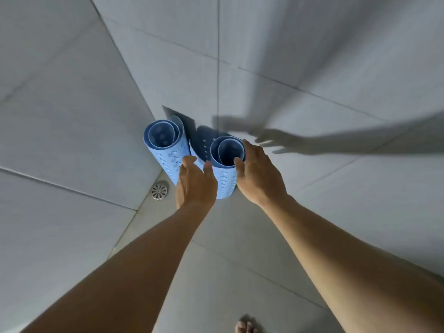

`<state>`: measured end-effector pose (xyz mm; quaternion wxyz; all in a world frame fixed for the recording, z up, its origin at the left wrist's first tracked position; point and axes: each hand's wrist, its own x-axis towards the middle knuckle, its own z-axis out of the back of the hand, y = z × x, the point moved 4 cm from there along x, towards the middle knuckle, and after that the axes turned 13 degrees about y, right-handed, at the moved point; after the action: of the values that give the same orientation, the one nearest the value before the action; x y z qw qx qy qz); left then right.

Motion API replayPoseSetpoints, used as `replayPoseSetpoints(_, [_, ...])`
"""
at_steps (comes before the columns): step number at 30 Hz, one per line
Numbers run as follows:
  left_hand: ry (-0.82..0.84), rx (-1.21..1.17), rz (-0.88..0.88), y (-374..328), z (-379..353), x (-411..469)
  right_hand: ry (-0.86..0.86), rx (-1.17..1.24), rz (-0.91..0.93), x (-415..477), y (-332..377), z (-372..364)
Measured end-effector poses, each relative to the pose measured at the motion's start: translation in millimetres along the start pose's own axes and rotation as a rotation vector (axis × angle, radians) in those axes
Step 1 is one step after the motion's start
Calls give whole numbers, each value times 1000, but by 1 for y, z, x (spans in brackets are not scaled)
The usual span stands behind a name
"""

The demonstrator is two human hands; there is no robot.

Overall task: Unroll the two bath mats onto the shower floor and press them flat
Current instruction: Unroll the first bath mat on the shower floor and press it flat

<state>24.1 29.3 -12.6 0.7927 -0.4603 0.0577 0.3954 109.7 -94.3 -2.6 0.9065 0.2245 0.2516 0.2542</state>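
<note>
Two light-blue perforated bath mats stand rolled up on end in the corner of the shower. The left roll (163, 150) leans against the left wall. The right roll (224, 174) stands beside it near the right wall. My left hand (195, 186) reaches between the two rolls, fingers spread, its fingertips touching them. My right hand (260, 176) is at the right roll's right side, thumb at its top rim, fingers apart, not closed around it.
A round metal floor drain (159, 190) lies left of the rolls. Grey tiled walls meet in the corner behind them. The grey tile floor (216, 272) runs toward me, and a bare foot (245, 326) shows at the bottom edge.
</note>
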Motion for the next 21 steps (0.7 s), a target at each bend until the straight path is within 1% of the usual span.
replayPoseSetpoints(2, [26,-101,78,8,-12,9,-55,56,-13,9,-3,-9])
replayPoseSetpoints(4, [72,-167,85,14,-21,21,-98,70,-19,12,-5,-16])
replayPoseSetpoints(8, [156,-168,20,13,-30,36,-151,135,-33,17,-12,-21])
replayPoseSetpoints(11, [226,-149,-73,7,-33,40,-144,283,-40,21,-17,-23])
replayPoseSetpoints(13, [251,-144,-107,7,-34,41,-124,396,-47,20,-21,-27])
replayPoseSetpoints(15, [277,-176,-89,9,-34,40,-104,478,-71,19,-27,-29])
replayPoseSetpoints(19, [348,-318,-26,14,-35,32,38,574,-172,14,-37,-26])
replayPoseSetpoints(20, [382,-350,3,16,-36,29,66,639,-208,12,-39,-24])
replayPoseSetpoints(21, [425,-392,33,19,-38,24,101,756,-260,9,-41,-24])
